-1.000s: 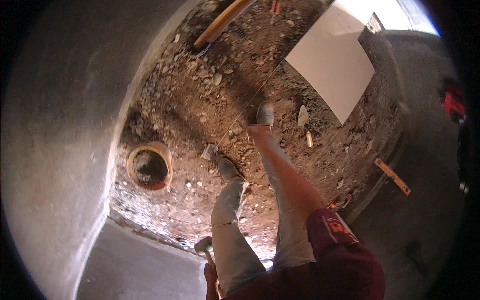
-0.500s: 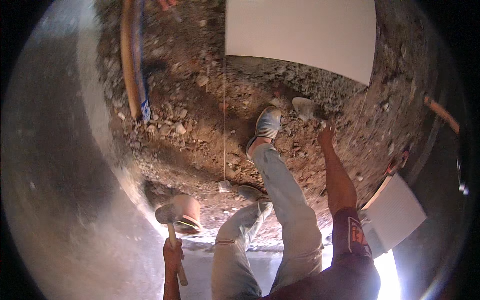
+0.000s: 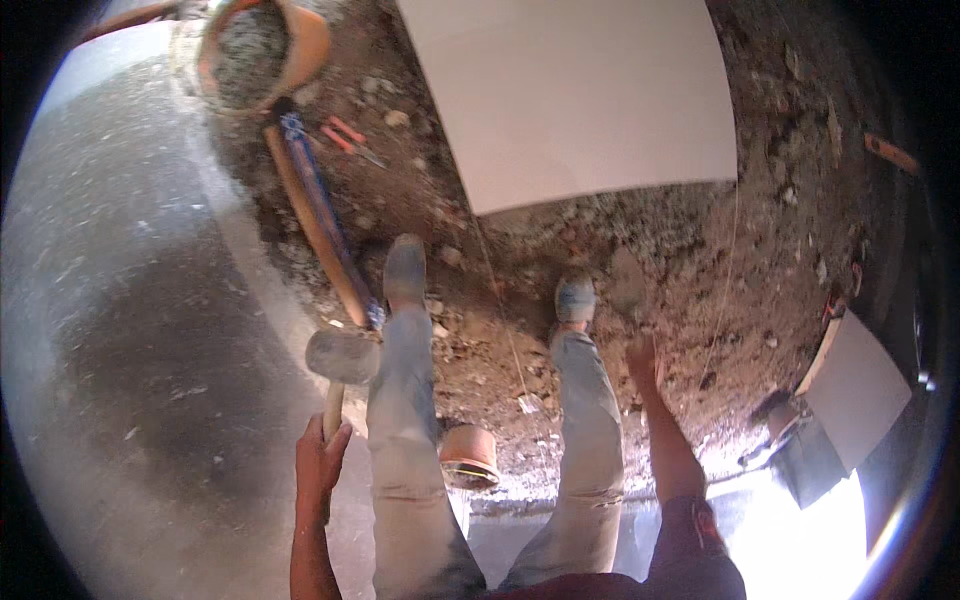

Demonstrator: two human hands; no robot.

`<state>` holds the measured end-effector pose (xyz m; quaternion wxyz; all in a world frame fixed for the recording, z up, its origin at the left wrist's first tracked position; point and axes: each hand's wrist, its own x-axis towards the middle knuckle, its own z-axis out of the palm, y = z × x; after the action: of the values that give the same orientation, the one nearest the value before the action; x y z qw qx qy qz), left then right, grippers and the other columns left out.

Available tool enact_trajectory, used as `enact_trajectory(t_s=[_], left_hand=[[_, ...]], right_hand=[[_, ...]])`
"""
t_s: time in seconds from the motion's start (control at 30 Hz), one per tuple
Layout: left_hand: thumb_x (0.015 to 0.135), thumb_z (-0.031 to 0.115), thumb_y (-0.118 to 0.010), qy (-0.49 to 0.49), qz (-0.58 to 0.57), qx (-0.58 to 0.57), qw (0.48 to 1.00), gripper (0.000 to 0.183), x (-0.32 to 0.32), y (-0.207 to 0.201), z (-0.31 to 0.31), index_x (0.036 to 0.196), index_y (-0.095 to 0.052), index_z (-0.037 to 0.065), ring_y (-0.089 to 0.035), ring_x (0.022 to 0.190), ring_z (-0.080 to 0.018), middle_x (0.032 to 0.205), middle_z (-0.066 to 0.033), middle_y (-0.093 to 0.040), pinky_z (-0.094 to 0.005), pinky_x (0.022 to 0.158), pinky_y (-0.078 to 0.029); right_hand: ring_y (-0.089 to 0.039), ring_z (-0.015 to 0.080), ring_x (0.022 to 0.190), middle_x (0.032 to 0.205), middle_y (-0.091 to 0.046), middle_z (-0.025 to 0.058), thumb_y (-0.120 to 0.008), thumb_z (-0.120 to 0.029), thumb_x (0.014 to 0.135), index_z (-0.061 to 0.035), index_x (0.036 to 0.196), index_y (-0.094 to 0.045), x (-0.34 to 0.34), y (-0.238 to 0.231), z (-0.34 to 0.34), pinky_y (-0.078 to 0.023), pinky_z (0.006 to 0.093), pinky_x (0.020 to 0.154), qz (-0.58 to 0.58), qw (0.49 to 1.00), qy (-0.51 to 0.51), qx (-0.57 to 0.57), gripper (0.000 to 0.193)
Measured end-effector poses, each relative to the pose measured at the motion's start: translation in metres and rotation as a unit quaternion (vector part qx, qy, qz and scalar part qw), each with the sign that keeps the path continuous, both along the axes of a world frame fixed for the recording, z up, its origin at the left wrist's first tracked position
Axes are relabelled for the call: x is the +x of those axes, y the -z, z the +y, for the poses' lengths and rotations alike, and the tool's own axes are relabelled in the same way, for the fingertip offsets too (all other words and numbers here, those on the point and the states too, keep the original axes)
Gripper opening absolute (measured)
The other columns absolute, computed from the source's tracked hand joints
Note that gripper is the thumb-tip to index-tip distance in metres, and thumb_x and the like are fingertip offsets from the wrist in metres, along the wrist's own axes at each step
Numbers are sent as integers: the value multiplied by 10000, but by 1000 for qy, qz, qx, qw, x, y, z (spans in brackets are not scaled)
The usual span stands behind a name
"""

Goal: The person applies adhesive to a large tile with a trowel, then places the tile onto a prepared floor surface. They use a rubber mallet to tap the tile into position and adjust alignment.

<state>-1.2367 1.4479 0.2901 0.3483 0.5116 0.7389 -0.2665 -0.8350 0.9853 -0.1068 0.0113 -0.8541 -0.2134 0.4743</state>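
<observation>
A mallet with a dark, broad head (image 3: 342,357) and a pale wooden handle is held in my left hand (image 3: 320,458), fingers wrapped round the handle, head upward beside my left leg. My right hand (image 3: 641,356) is closed and reaches forward over the soil by my right shoe. From it extends a trowel with a grey blade (image 3: 627,278), blurred against the dirt. Beyond my feet lies a large white tile (image 3: 585,120), its near edge on a bed of grey crumbly mix. Thin strings run from its near corners towards me.
An orange bucket (image 3: 318,45) of grey mix stands far left. Near it lie red-handled pliers (image 3: 345,136) and a wooden bar (image 3: 312,235) beside a blue strip. A small orange bucket (image 3: 468,448) sits between my legs. Another white tile (image 3: 858,385) leans at right, below an orange bar (image 3: 890,153).
My left foot has stepped forward, and my legs stand wider apart. The view has shifted left, bringing the bucket of mix and the pliers into sight. Both hands keep their tools.
</observation>
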Motion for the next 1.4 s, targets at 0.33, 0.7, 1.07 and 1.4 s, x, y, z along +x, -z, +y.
enact_trajectory(t_s=[0.33, 0.7, 1.07, 1.4], left_hand=[[966, 478, -596, 281, -124, -7, 952, 478, -50, 196, 273, 1181, -572, 51, -662, 915, -514, 952, -293, -700, -603, 791, -506], [979, 462, -608, 250, -93, 20, 963, 468, -67, 361, 339, 1188, -586, 44, -682, 902, -491, 984, -249, -704, -594, 779, -533], [912, 313, -711, 338, -99, 351, 868, 403, -82, 433, 313, 1269, -648, 136, -545, 1173, -376, 1215, -151, -614, -543, 996, -375], [877, 197, -752, 278, -381, 445, 761, 213, 24, 430, 347, 1086, -722, 171, -578, 1048, -279, 1099, -61, -615, -435, 911, -424]], right_hand=[[-640, 284, 1006, 1218, -601, 202, -737, -182, 897, -93, 1478, -469, -160, -167, 55, -565, 452, 828, -3, 941, 338, 3, 646], [-635, 466, 1085, 1192, -631, 296, -708, -246, 910, -14, 1354, -511, -201, -105, 394, -519, 545, 904, 65, 989, -131, 8, 538], [-695, 356, 928, 1014, -670, 225, -639, -314, 982, -39, 1296, -506, -92, -62, 690, -553, 471, 819, 102, 934, -190, 286, 439], [-696, 354, 803, 968, -671, 252, -533, -385, 987, 44, 1142, -556, -31, -48, 883, -550, 477, 682, 7, 981, -85, 173, 457]])
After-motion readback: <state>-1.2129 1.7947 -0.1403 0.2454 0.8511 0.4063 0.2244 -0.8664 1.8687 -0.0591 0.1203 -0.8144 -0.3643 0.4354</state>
